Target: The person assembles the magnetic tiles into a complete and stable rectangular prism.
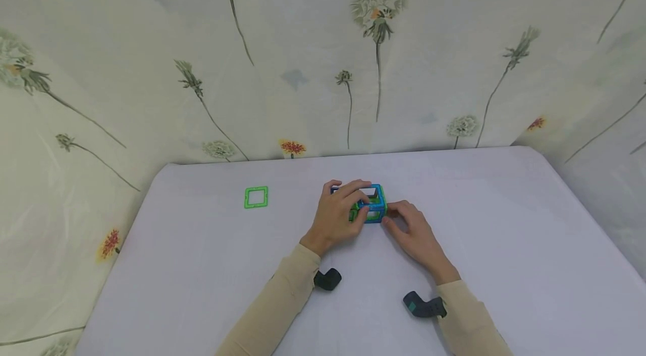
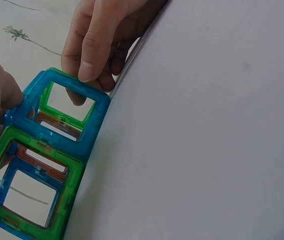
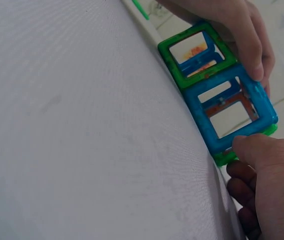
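Observation:
A small box of magnetic tiles (image 1: 374, 206) in blue and green square frames sits near the back middle of the table. My left hand (image 1: 335, 213) reaches over its left part, fingers across the top and thumb at the front, gripping it. At the right end, my right hand (image 1: 416, 235) holds the box between thumb and fingers. In the right wrist view the right thumb (image 3: 254, 149) lies on the edge of a blue frame (image 3: 201, 120), beside a green frame (image 3: 174, 62). Red-brown tile edges show through the openings in the left wrist view.
A single green square tile (image 1: 247, 198) lies flat on the white table (image 1: 202, 266), left of the box. Dark wrist devices (image 1: 330, 280) are on both forearms. Behind the table hangs a flower-printed cloth (image 1: 303, 36).

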Demonstrator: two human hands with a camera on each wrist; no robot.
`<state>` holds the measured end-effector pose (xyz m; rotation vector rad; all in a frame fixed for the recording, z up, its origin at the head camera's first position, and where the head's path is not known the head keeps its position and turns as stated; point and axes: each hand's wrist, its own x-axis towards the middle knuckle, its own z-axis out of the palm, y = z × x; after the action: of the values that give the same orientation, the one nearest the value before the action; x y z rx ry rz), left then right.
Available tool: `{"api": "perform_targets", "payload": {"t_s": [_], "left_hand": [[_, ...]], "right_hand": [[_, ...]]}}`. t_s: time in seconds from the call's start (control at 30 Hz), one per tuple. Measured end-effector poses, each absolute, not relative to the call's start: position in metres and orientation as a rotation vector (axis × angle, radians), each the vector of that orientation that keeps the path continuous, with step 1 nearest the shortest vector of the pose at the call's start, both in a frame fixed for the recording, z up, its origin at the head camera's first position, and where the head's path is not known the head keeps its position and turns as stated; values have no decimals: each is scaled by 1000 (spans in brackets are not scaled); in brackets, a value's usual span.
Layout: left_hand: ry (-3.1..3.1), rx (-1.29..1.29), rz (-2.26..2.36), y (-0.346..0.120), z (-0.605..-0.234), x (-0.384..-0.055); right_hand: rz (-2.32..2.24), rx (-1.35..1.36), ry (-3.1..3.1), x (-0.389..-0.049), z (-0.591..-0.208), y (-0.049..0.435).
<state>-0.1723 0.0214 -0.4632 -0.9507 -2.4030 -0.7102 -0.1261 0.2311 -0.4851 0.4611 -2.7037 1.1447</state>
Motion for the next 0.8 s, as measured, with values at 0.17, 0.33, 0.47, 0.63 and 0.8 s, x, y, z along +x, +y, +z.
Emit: {"api": "perform_targets", "payload": {"t_s": [0.17, 0.33, 0.47, 0.63, 0.8], "left_hand": [[-2406, -952, -717, 21, -462, -172], [-2406, -936, -701, 22, -462, -172], [-2416, -925, -692, 22, -462, -172], [-2427, -929, -692, 22, -460, -172], [-2450, -927, -679, 22, -460, -172]], "right_hand": [[1151, 463, -2706, -126, -485, 231], [1147, 474, -2693, -128, -485, 232], [1151, 482, -2687, -128, -486, 232], [1140, 482, -2687, -129, -487, 232], [1131, 471, -2702, -129, -489, 233]]}}
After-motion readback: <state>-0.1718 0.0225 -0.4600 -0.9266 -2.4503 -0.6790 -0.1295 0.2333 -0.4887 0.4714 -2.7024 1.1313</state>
